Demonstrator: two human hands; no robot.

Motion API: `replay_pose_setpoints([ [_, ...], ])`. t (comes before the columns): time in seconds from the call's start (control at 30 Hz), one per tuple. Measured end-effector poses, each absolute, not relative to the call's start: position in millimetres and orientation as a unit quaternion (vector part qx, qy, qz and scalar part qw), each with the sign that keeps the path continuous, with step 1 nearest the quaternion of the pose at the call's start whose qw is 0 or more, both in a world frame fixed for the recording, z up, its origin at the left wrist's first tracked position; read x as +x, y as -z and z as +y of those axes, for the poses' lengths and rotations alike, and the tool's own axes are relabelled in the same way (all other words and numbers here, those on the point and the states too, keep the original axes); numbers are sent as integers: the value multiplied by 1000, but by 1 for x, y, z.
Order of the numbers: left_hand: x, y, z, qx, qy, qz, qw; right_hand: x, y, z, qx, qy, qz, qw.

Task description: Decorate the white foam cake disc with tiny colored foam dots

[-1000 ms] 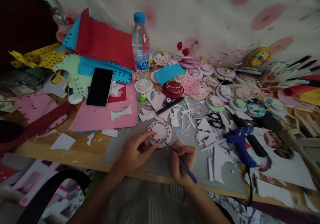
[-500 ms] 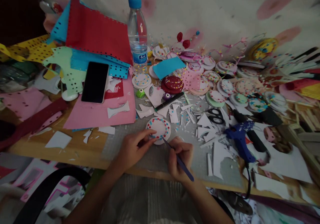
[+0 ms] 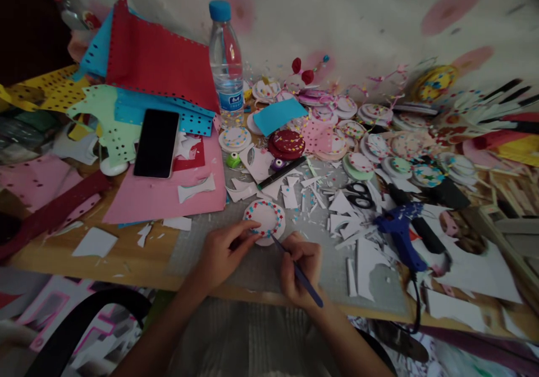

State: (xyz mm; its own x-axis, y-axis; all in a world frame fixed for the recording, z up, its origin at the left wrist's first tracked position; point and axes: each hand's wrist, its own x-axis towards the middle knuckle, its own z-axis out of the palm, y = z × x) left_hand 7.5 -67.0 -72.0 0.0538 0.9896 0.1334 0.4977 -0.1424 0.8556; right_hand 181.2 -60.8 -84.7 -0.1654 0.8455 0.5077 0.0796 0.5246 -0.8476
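A white round disc (image 3: 264, 215) lies on the grey cutting mat, with a ring of small red and blue stars around its raised middle. My left hand (image 3: 225, 253) holds the disc's left edge, thumb and fingertips closed on it. Pinched in my right hand (image 3: 301, 264) is a pair of blue-purple tweezers (image 3: 309, 286), slanting up to the left. Their tip meets the lower right of the star ring; whether a star sits between the points is too small to tell.
Paper scraps (image 3: 347, 219), black scissors (image 3: 359, 195) and a blue glue gun (image 3: 402, 234) lie to the right. Behind stand a water bottle (image 3: 227, 68) and several decorated discs (image 3: 287, 142). At left, a phone (image 3: 156, 142) rests on pink sheets (image 3: 202, 200).
The whole view has shifted slightly. Both hands keep nearly the same pose at the disc, and the tweezers' tip stays by its lower right stars.
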Motion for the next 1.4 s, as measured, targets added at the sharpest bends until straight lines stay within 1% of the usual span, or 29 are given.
replay_pose_setpoints([
  [0.73, 7, 70, -66, 651, -379, 581, 309, 181, 86, -61, -359, -333, -677, 549],
  [1.23, 6, 71, -66, 666, -364, 566, 322, 179, 84, -61, -356, -369, -656, 554],
  [1.4, 5, 71, -65, 682, -356, 551, 324, 180, 88, -61, -367, -347, -665, 551],
])
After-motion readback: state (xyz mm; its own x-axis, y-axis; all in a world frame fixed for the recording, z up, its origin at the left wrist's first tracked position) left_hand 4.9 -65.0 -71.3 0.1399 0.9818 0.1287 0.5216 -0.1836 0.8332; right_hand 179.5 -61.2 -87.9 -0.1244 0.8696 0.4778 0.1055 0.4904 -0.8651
